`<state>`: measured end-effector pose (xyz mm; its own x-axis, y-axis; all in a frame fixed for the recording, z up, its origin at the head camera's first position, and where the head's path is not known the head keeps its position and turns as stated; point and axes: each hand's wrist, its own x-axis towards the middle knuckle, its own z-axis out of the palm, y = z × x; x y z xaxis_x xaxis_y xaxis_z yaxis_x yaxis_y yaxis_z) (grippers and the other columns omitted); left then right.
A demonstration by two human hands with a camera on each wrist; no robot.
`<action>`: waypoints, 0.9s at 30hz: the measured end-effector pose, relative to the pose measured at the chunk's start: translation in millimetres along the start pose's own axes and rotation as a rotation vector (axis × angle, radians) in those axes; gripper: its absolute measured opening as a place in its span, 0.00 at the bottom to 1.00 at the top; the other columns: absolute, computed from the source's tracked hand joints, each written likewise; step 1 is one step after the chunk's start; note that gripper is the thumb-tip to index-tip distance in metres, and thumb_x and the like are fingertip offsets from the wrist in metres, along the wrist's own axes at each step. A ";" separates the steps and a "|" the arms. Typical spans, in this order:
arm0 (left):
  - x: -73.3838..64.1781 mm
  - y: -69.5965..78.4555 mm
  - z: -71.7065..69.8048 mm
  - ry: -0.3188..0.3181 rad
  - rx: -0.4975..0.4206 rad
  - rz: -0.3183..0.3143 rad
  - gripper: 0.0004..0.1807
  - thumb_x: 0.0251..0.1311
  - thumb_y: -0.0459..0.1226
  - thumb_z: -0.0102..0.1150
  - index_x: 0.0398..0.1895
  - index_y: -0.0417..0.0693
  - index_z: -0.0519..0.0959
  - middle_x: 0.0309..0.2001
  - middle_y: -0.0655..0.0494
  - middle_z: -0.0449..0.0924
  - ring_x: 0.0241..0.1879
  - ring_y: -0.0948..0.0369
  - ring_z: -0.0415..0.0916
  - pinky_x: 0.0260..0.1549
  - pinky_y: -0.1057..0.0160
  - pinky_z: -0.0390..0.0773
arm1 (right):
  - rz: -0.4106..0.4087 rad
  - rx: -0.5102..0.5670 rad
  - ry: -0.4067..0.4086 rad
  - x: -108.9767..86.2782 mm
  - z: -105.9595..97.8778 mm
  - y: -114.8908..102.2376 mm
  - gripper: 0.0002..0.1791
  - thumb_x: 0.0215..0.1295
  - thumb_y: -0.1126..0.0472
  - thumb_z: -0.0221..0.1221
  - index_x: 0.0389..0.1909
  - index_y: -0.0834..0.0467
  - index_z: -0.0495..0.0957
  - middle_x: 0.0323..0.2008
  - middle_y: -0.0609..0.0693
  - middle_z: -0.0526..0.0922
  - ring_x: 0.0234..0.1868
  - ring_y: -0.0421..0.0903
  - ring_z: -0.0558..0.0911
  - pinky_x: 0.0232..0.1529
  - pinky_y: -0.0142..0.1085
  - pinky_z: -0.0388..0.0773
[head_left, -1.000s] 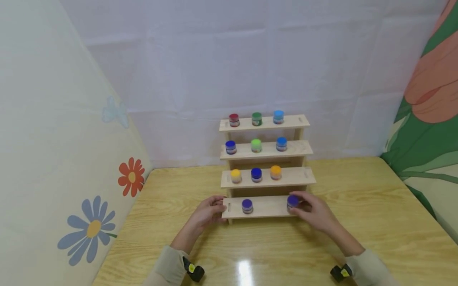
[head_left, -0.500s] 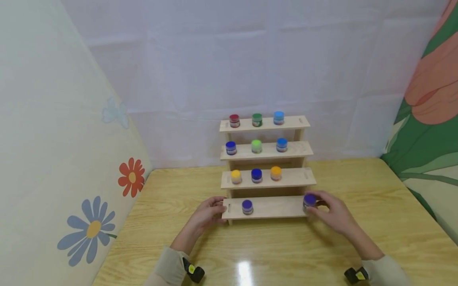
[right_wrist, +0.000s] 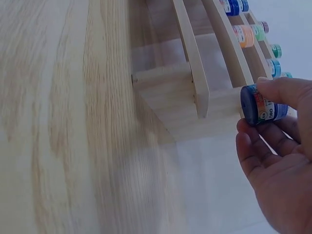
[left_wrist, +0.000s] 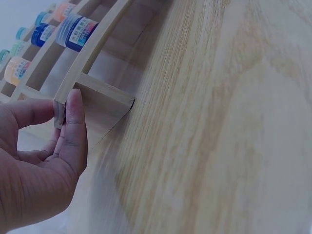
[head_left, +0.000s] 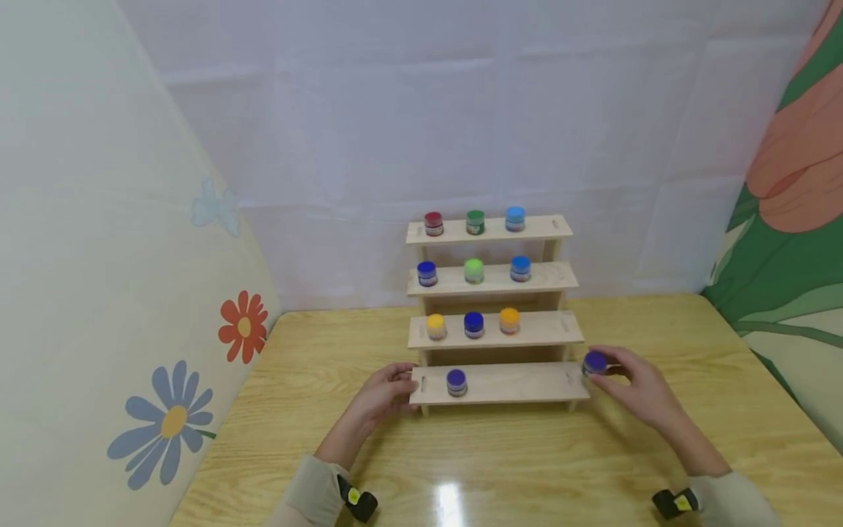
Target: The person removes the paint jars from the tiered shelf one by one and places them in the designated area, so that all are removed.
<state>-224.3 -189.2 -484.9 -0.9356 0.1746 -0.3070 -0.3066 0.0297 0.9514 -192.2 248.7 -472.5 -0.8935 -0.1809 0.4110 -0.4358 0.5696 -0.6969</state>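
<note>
A four-tier wooden display rack (head_left: 520, 382) stands on the table, small paint jars on its steps. My left hand (head_left: 382, 389) pinches the left end of the lowest step between thumb and fingers, as the left wrist view shows close up. In my right hand (head_left: 635, 384) a purple-lidded paint jar (head_left: 595, 363) is held between thumb and fingertips, just off the right end of that step. The right wrist view shows this jar (right_wrist: 263, 105) tipped on its side relative to the camera, label visible. Another purple-lidded jar (head_left: 456, 382) sits on the lowest step's left part.
The upper steps bear a yellow jar (head_left: 436, 326), dark blue jar (head_left: 473, 324), orange jar (head_left: 509, 320), light green jar (head_left: 473, 270) and several others. Behind the rack hangs a white cloth (head_left: 369, 146). Flower-printed panels flank the wood-grain table (head_left: 316, 344).
My right hand has carried the purple-lidded jar rightward along the lowest step and past its right end. My left hand keeps its grip on the rack's left end.
</note>
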 end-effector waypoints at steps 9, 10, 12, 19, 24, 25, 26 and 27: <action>0.4 -0.2 -1.4 -0.016 -0.003 0.007 0.27 0.67 0.27 0.56 0.68 0.30 0.65 0.51 0.44 0.75 0.40 0.57 0.80 0.35 0.62 0.84 | 0.039 -0.001 0.011 7.1 -10.9 10.1 0.24 0.64 0.68 0.67 0.61 0.68 0.76 0.50 0.64 0.83 0.44 0.27 0.77 0.45 0.26 0.80; 0.4 0.1 -1.4 -0.015 -0.004 0.006 0.27 0.67 0.27 0.56 0.68 0.30 0.65 0.51 0.44 0.75 0.40 0.57 0.80 0.36 0.62 0.84 | 0.046 -0.003 0.013 8.3 -11.7 11.6 0.25 0.65 0.67 0.67 0.61 0.68 0.76 0.50 0.64 0.83 0.45 0.26 0.76 0.45 0.24 0.79; 0.5 0.4 -1.2 -0.012 -0.006 0.009 0.27 0.67 0.27 0.57 0.68 0.30 0.65 0.51 0.43 0.75 0.40 0.57 0.80 0.35 0.61 0.84 | 0.061 -0.004 0.014 10.7 -13.0 15.2 0.25 0.66 0.66 0.67 0.62 0.68 0.75 0.50 0.65 0.83 0.44 0.24 0.75 0.45 0.24 0.79; 2.1 0.5 -0.8 0.000 -0.013 -0.009 0.27 0.67 0.28 0.57 0.68 0.30 0.65 0.52 0.43 0.75 0.41 0.57 0.80 0.36 0.61 0.84 | 0.153 -0.036 -0.009 18.9 -17.1 25.9 0.26 0.70 0.60 0.64 0.65 0.67 0.73 0.52 0.66 0.82 0.49 0.41 0.82 0.47 0.23 0.76; 2.0 0.3 -1.1 0.001 -0.011 -0.010 0.27 0.67 0.28 0.57 0.68 0.31 0.66 0.52 0.43 0.75 0.41 0.56 0.80 0.37 0.61 0.84 | 0.204 -0.009 -0.035 25.3 -17.8 30.2 0.29 0.72 0.56 0.62 0.67 0.68 0.70 0.56 0.69 0.79 0.57 0.65 0.80 0.47 0.20 0.71; 1.9 0.0 -1.3 -0.002 -0.009 -0.008 0.27 0.68 0.28 0.57 0.68 0.31 0.65 0.52 0.43 0.75 0.41 0.57 0.80 0.36 0.61 0.84 | 0.217 -0.006 -0.040 26.6 -17.7 31.1 0.30 0.72 0.55 0.62 0.68 0.67 0.70 0.57 0.69 0.79 0.57 0.66 0.79 0.47 0.19 0.71; 1.9 -0.5 -1.6 -0.005 -0.008 -0.008 0.27 0.68 0.28 0.57 0.69 0.31 0.65 0.52 0.43 0.75 0.41 0.57 0.80 0.37 0.61 0.84 | 0.226 -0.007 -0.044 27.8 -17.6 32.0 0.30 0.72 0.54 0.62 0.68 0.67 0.70 0.58 0.69 0.78 0.58 0.67 0.79 0.46 0.20 0.71; 1.4 -0.7 -1.7 -0.011 -0.007 -0.004 0.28 0.68 0.28 0.57 0.69 0.30 0.65 0.52 0.43 0.75 0.41 0.57 0.80 0.37 0.61 0.84 | 0.236 -0.006 -0.048 29.1 -17.4 33.1 0.31 0.72 0.53 0.62 0.69 0.67 0.70 0.59 0.69 0.78 0.58 0.66 0.78 0.46 0.20 0.71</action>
<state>-225.7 -190.7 -486.0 -0.9324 0.1849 -0.3106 -0.3117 0.0237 0.9499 -230.7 276.3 -473.3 -0.9747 -0.0804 0.2085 -0.2140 0.6054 -0.7667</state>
